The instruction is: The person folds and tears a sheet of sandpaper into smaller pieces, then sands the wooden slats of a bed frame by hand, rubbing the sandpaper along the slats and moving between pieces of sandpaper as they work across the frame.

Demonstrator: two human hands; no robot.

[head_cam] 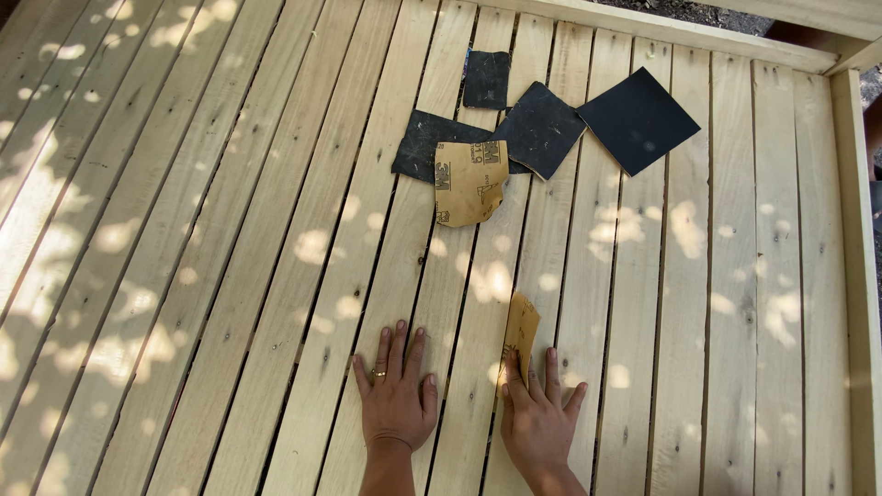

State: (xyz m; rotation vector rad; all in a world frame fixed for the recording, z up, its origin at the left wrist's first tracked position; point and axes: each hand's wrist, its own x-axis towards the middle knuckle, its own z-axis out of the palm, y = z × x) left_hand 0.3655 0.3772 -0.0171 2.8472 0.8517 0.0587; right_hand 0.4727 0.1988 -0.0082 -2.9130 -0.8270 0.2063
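Pale wood is almost everywhere here: a big flat panel of long pale wooden slats (230, 276) lies under the hands, with thin dark gaps between the boards and spots of sun and leaf shade on it.

The left hand (397, 390) lies flat on the slats, palm down, fingers spread out. It holds nothing. There is a ring on one finger.

The right hand (537, 413) is just beside it, also low on the wood. Its fingers press down on the bottom edge of a small tan piece of sandpaper (521, 335). The top part of that piece curls up off the board, and its brown back side shows. The hand pins the paper down; it does not wrap around it.

Further up the panel, well apart from both hands, lies a little bunch of sandpaper sheets. A bigger tan sheet with a torn edge (470, 182) lies back side up, on top of a dark grey sheet (423, 142). Next to these are a small dark square piece (486, 79), a dark sheet turned like a diamond (542, 129), and a large black square sheet (638, 119) touching it at a corner.

A pale wooden frame rail (862, 276) runs along the right edge of the panel.
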